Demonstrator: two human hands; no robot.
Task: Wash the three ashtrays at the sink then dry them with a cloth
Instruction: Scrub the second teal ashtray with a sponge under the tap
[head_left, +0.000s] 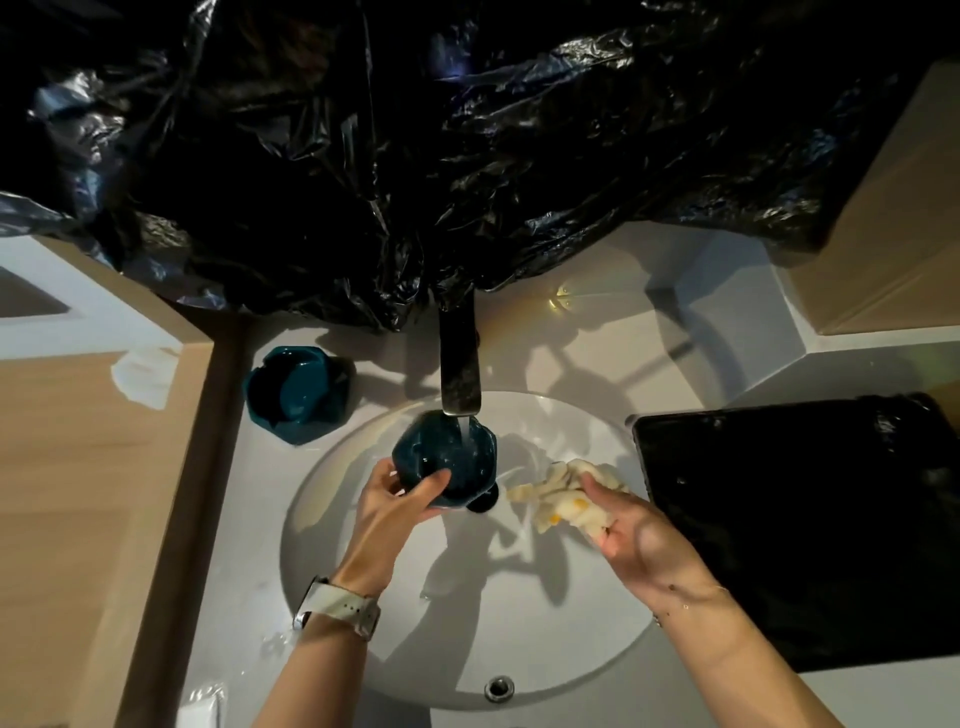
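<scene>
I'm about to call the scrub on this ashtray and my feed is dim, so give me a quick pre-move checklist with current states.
1. Water running from the faucet onto the held ashtray: ok.
2. Left hand grips that ashtray firmly over the basin: ok.
3. Right hand holds the cloth: ok.
4. Cloth touching the ashtray: not ok, it is apart, to the right.
5. Other ashtrays parked on the counter: ok, though their count is unclear.
6. Ashtray already clean: cannot tell.
</scene>
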